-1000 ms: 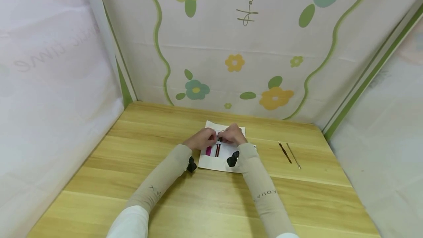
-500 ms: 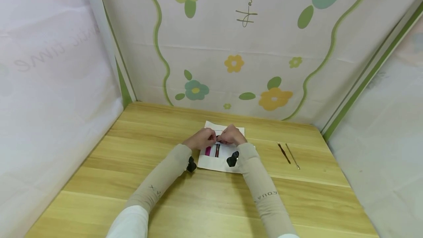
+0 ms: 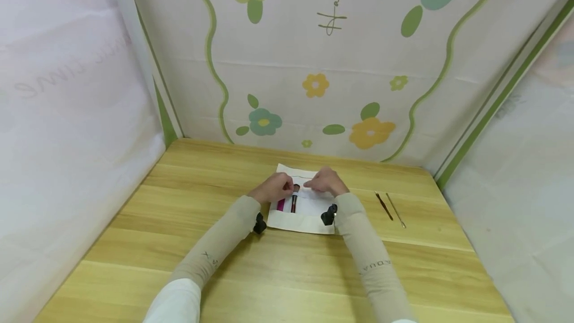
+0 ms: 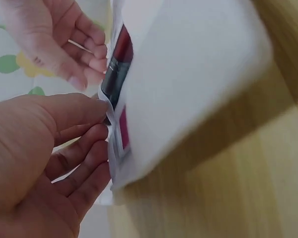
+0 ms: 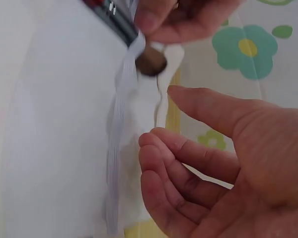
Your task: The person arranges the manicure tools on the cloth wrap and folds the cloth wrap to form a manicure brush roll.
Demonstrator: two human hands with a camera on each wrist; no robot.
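Note:
A makeup brush (image 3: 294, 201) with a dark red and black handle and brown bristles stands in a white fabric brush roll (image 3: 299, 223), under its white elastic band (image 5: 115, 158). My left hand (image 3: 275, 187) pinches that band between thumb and index finger, right beside the brush. A magenta item (image 4: 123, 128) sits in the roll to the left of the brush, partly hidden. Held apart from the brush, my right hand (image 3: 326, 182) is over the right part of the roll. Its thumb and fingers are loosely bent, with nothing between them in the right wrist view.
Two thin tools lie on the wooden table to the right: a dark one (image 3: 384, 206) and a slim metal one (image 3: 396, 211). A flower-printed cloth (image 3: 278, 64) rises behind the table's far edge, and cloth walls flank both sides.
My right hand has let go of the brush and moved right, so the bristles show. The left hand has stayed at the elastic band.

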